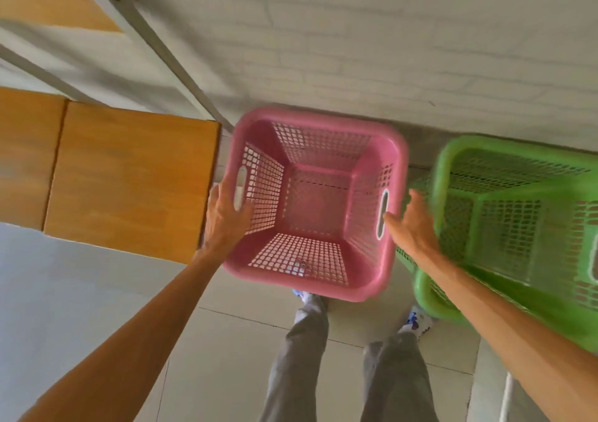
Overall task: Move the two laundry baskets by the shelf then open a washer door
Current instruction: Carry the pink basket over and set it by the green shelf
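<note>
Pale floor tiles carry a pink basket beside the wooden shelf, a green basket just right. Left hand rests spread on its left rim; right hand, fingers loose, reaches its right handle.

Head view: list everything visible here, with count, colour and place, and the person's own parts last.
pink basket: 1, pink, empty, centre, on the floor beside the shelf
green basket: 1, green, right of the pink one
shelf: 1, orange-brown boards on a grey frame, left
wall: 1, white brick, behind the baskets
floor: pale tiles, below
left hand: 1, at the pink basket's left handle slot
right hand: 1, open, at its right handle slot
legs: 2, grey trousers, bottom centre
shoes: 2, white with blue
</note>
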The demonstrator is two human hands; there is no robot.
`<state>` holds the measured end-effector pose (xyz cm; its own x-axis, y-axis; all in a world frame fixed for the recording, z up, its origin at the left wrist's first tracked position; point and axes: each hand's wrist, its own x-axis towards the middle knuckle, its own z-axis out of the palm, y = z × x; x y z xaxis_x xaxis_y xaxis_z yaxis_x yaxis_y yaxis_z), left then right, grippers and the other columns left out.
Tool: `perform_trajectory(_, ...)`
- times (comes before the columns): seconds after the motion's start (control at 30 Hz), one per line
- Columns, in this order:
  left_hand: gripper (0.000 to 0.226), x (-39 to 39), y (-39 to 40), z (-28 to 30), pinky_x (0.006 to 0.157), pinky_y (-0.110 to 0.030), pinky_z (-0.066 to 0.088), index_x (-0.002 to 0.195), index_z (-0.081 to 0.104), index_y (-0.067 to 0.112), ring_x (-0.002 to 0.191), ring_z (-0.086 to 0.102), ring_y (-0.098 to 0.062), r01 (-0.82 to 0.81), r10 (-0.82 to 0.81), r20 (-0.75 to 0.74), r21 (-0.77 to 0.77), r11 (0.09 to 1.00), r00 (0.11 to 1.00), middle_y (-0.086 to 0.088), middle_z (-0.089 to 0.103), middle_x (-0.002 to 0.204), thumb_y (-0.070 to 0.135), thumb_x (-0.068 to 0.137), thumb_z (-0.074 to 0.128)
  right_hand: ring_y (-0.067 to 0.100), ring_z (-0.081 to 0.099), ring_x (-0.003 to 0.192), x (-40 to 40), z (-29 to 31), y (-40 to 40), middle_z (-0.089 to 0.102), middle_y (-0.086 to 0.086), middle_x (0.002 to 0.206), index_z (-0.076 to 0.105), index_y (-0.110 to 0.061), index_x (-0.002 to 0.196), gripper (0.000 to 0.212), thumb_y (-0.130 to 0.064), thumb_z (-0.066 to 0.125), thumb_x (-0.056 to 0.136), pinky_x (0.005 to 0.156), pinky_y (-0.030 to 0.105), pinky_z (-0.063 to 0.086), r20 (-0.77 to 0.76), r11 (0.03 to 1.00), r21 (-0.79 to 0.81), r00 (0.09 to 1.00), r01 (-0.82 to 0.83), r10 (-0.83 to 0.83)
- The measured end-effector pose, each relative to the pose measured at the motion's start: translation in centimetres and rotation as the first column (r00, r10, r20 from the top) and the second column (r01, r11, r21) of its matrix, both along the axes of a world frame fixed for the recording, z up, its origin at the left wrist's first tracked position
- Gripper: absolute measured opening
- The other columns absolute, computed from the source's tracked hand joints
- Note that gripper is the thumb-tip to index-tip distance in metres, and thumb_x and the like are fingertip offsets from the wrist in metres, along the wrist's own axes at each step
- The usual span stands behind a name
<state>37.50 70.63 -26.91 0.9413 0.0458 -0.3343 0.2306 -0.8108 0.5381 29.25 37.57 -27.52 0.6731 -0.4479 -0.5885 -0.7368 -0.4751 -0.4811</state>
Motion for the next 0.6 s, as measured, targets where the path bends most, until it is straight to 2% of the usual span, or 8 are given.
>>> perform_trajectory(0.03, 0.063, 1.0, 1.2, -0.6, 0.08, -0.049, 0.056, 0.15, 0.028, 0.026, 0.119, 0.05, -0.028, -0.009, 0.01, -0.029, 0.026, 1.0, 1.0, -0.012, 0.046, 0.139, 0.031, 0.095, 0.057, 0.019, 0.062, 0.065, 0.9, -1.0, 1.1, 0.063, 0.014, 0.108, 0.035, -0.006, 0.136, 0.062, -0.017, 0.065, 0.083, 0.048, 0.032, 0.052, -0.045, 1.0, -0.025, 0.999, 0.014, -0.015)
perform_trajectory(0.07, 0.066, 1.8, 2.0, -1.3, 0.086, -0.055, 0.054, 0.151, 0.026, 0.022, 0.123, 0.047, -0.032, -0.008, 0.011, -0.065, 0.04, 0.999, 0.998, -0.015, 0.044, 0.141, 0.027, 0.094, 0.058, 0.019, 0.058, 0.06, 1.6, -1.9, 1.9, 0.061, 0.015, 0.106, 0.033, -0.004, 0.137, 0.063, -0.011, 0.064, 0.083, 0.043, 0.026, 0.045, -0.083, 0.997, -0.062, 0.996, 0.04, -0.045)
perform_trajectory(0.13, 0.071, 3.0, 3.0, -3.0, 0.087, -0.056, 0.053, 0.152, 0.022, 0.02, 0.121, 0.048, -0.034, 0.017, -0.013, -0.115, 0.037, 0.999, 0.993, -0.017, 0.046, 0.138, 0.025, 0.092, 0.058, 0.03, 0.062, 0.066, 2.4, -3.5, 2.6, 0.058, 0.021, 0.114, 0.027, -0.008, 0.14, 0.067, -0.005, 0.063, 0.084, 0.042, 0.025, 0.044, -0.109, 0.985, -0.136, 0.986, 0.11, -0.126)
perform_trajectory(0.23, 0.067, 4.1, 3.8, -5.6, 0.068, -0.051, 0.061, 0.151, 0.02, 0.03, 0.102, 0.065, -0.034, 0.044, -0.051, -0.145, -0.046, 0.998, 0.988, -0.013, 0.057, 0.125, 0.034, 0.091, 0.049, 0.029, 0.06, 0.054, 2.8, -5.4, 2.5, 0.063, 0.025, 0.103, 0.027, -0.01, 0.136, 0.059, -0.001, 0.059, 0.088, 0.034, 0.026, 0.043, -0.119, 0.968, -0.199, 0.976, 0.155, -0.18)
perform_trajectory(0.33, 0.063, 4.4, 3.9, -7.5, 0.053, -0.046, 0.061, 0.154, 0.015, 0.026, 0.079, 0.07, -0.028, 0.045, -0.054, -0.117, -0.075, 0.996, 0.992, -0.012, 0.062, 0.115, 0.018, 0.098, 0.043, 0.018, 0.048, 0.039, 2.7, -5.8, 2.1, 0.062, 0.021, 0.085, 0.023, -0.006, 0.141, 0.056, -0.003, 0.053, 0.094, 0.025, 0.018, 0.03, -0.152, 0.965, -0.241, 0.978, 0.107, -0.146)
perform_trajectory(0.47, 0.061, 3.7, 4.4, -5.5, 0.046, -0.034, 0.059, 0.156, 0.016, 0.017, 0.064, 0.069, -0.02, 0.038, -0.047, -0.07, -0.118, 0.992, 0.996, -0.01, 0.067, 0.105, 0.01, 0.101, 0.043, 0.019, 0.053, 0.043, 2.2, -2.9, 2.3, 0.058, 0.009, 0.075, 0.025, -0.006, 0.145, 0.056, 0.0, 0.048, 0.094, 0.032, 0.024, 0.041, -0.073, 0.962, -0.271, 0.996, 0.029, -0.051)
perform_trajectory(0.53, 0.062, 3.0, 4.8, -3.1, 0.041, -0.032, 0.056, 0.156, 0.018, 0.019, 0.055, 0.067, -0.021, 0.024, -0.03, -0.038, -0.139, 0.99, 0.999, -0.008, 0.069, 0.097, 0.008, 0.1, 0.043, 0.024, 0.059, 0.054, 1.6, -0.1, 2.5, 0.064, 0.01, 0.084, 0.033, -0.007, 0.141, 0.05, -0.007, 0.051, 0.094, 0.045, 0.029, 0.051, 0.041, 0.957, -0.286, 0.999, 0.042, -0.032)
perform_trajectory(0.6, 0.063, 1.7, 5.5, 1.1, 0.039, -0.038, 0.055, 0.155, 0.02, 0.023, 0.05, 0.065, -0.026, -0.025, 0.023, -0.016, -0.167, 0.986, 1.0, -0.006, 0.069, 0.09, 0.008, 0.099, 0.044, 0.024, 0.065, 0.07, 0.7, 4.4, 2.6, 0.068, 0.01, 0.097, 0.04, -0.011, 0.134, 0.044, -0.013, 0.055, 0.093, 0.057, 0.03, 0.055, 0.183, 0.966, -0.247, 0.982, 0.08, -0.034)
